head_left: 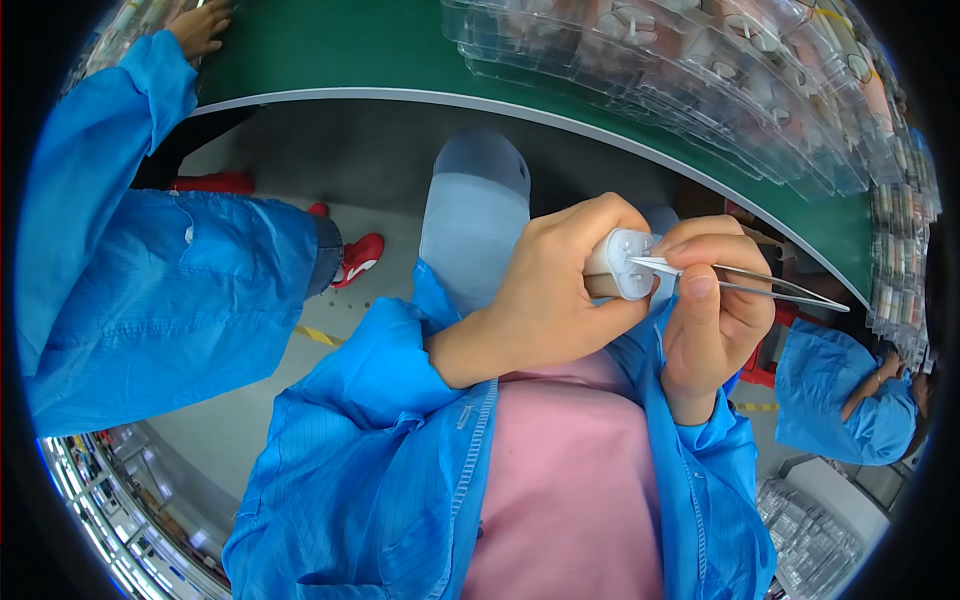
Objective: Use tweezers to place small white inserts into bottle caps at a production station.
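Observation:
My left hand [570, 275] is wrapped round a small pale plastic housing [627, 264] with a white, rounded end that faces right. Between the fingers of my right hand [715, 300] is a pair of metal tweezers [765, 284]. The tweezers' tips touch or nearly touch the housing's white end, where small recesses show. What the tips grip, if anything, is too small to make out. Both hands are above my lap, just in front of the table edge.
Stacked clear plastic trays [690, 70] with pale parts stand on the green table [340, 50]. A co-worker in a blue coat [170, 290] is close at my left, one hand on the table. Another blue-sleeved person [835, 390] is at the right. More trays [810, 520] are at lower right.

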Tool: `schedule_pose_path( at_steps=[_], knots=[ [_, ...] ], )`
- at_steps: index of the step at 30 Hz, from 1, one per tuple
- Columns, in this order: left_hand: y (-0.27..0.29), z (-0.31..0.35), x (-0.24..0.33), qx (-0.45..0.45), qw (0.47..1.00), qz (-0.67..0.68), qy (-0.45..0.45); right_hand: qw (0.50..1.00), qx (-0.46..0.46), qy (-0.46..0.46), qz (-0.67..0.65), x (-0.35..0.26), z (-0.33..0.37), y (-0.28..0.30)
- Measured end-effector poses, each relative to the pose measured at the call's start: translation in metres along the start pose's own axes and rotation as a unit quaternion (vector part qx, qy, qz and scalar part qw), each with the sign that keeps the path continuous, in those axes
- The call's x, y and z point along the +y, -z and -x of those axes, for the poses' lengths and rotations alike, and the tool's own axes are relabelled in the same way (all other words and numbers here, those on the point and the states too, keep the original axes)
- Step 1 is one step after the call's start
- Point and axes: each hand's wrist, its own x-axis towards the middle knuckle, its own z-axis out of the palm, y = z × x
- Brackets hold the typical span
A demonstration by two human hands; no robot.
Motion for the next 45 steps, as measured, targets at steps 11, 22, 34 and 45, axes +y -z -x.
schedule_pose_path(
  at_steps=[11,22,34,45],
  knots=[
    [-0.003,0.002,0.002,0.017,1.0,0.0,-0.025,0.999,-0.017,0.03,0.034,-0.003,-0.002,0.003],
    [0.003,0.014,-0.026,0.082,0.993,-0.031,-0.076,0.998,-0.031,0.011,0.054,0.014,0.013,-0.009],
    [-0.002,0.004,-0.029,0.053,0.995,-0.048,-0.062,0.999,-0.013,-0.016,0.025,0.018,0.009,-0.006],
    [0.016,0.016,-0.003,0.028,0.997,-0.042,-0.057,0.999,0.016,-0.011,0.03,-0.003,0.014,-0.026]
  ],
)
